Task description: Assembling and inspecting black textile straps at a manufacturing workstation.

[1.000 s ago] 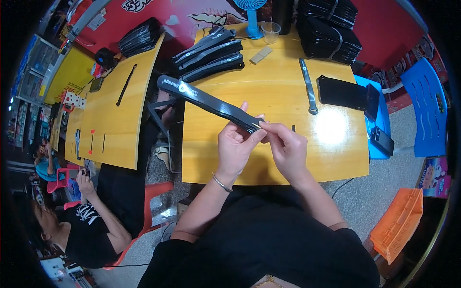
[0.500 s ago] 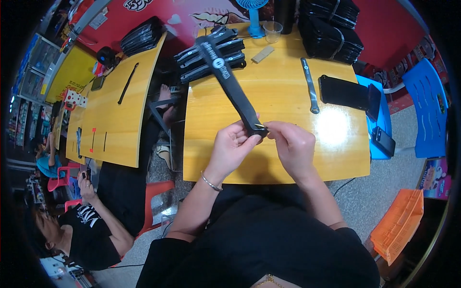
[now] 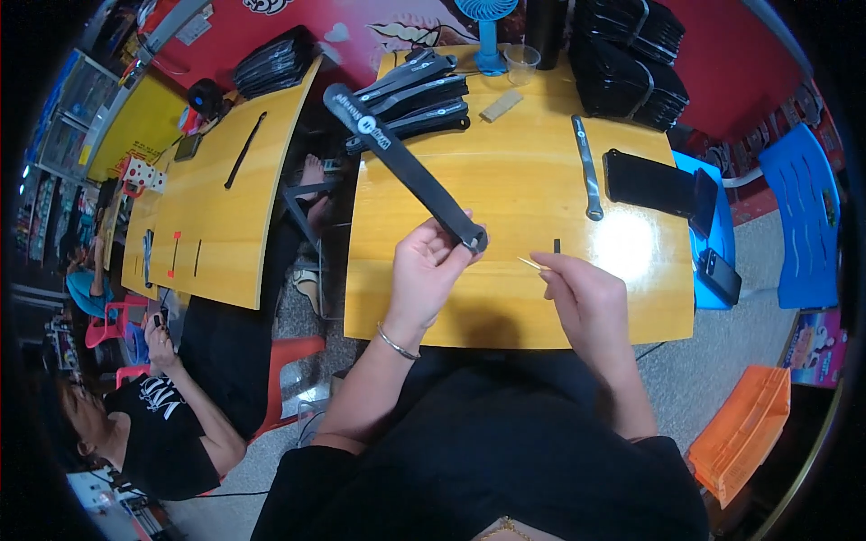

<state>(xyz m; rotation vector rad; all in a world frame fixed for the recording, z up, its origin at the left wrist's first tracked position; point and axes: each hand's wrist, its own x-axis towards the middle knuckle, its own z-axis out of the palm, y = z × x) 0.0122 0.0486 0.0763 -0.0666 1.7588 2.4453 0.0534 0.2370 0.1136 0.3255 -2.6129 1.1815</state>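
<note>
My left hand (image 3: 422, 284) is closed on the near end of a black strap (image 3: 410, 171) with white print. The strap slants up and away to the left, its rounded far end in front of the stacked straps. To the right, apart from the strap, my right hand (image 3: 591, 302) pinches a thin, pale yellow pointed stick (image 3: 530, 263), its tip toward the strap. A small black strip (image 3: 557, 245) shows on the table just beyond my right fingers. Another printed strap (image 3: 587, 169) lies flat farther right.
Bundled straps (image 3: 419, 99) are piled at the table's back left, near a clear cup (image 3: 521, 65) and a blue fan (image 3: 490, 36). Black packages (image 3: 631, 77) stand at the back right. A black pouch (image 3: 649, 182) lies at the right edge. A co-worker (image 3: 158, 433) sits at the left.
My right hand has drawn away to the right from the strap's near end, taking the pointed stick along. The strap has tilted further left in my left hand.
</note>
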